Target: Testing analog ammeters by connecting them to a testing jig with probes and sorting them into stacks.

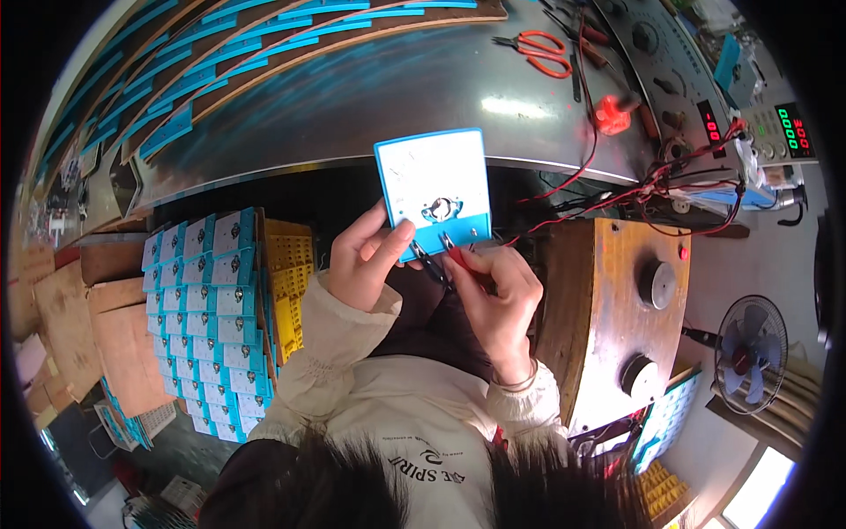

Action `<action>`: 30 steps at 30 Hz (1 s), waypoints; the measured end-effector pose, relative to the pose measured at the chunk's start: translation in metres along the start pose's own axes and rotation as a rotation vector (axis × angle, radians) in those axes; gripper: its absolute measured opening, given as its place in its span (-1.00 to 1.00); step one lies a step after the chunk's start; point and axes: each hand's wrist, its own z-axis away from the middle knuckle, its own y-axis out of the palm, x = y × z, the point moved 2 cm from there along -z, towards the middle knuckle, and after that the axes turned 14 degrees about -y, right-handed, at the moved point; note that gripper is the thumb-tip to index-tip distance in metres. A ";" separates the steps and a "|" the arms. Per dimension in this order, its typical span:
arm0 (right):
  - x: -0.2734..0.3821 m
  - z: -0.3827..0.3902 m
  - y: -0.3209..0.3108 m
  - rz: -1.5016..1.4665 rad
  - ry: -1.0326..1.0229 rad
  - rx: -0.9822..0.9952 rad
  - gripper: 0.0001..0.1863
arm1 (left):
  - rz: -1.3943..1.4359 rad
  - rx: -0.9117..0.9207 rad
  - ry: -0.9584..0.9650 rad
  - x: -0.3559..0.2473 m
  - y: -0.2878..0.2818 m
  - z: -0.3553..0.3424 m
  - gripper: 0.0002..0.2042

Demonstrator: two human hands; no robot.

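A square analog panel meter (pixel 434 181) with a white face and blue edging is held up in front of me. My left hand (pixel 366 256) grips its lower left corner, thumb on the front. A black alligator clip (pixel 428 263) sits at the meter's lower edge by that thumb. Pinched in my right hand (pixel 498 295) is a red alligator clip (pixel 456 256), its metal jaws on the blue lower strip. Whether the jaws bite on a terminal is too small to tell. A red lead runs from the clips toward the right.
Stacked blue-and-white meters (pixel 203 309) stand at my left, and more lie on boards (pixel 291 44) across the metal bench (pixel 352 115). Orange-handled scissors (pixel 542 55), a red bottle (pixel 614 115) and tangled leads (pixel 656 185) lie right, near instruments with lit displays. A wooden box with knobs (pixel 608 309) and a fan (pixel 751 354) stand right.
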 end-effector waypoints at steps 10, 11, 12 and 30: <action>-0.035 -0.004 -0.039 0.046 0.085 -0.101 -0.13 | -0.038 0.023 -0.050 0.021 0.043 -0.031 -0.61; -0.037 -0.016 -0.058 0.207 0.077 0.009 0.08 | -0.055 0.042 -0.015 0.023 0.068 -0.036 -0.60; -0.036 -0.013 -0.063 0.216 0.128 0.033 0.22 | -0.087 0.085 -0.002 0.028 0.083 -0.034 -0.60; -0.102 0.262 -0.393 1.321 0.924 -0.715 0.08 | -0.614 0.533 -0.131 0.086 0.182 0.015 -0.52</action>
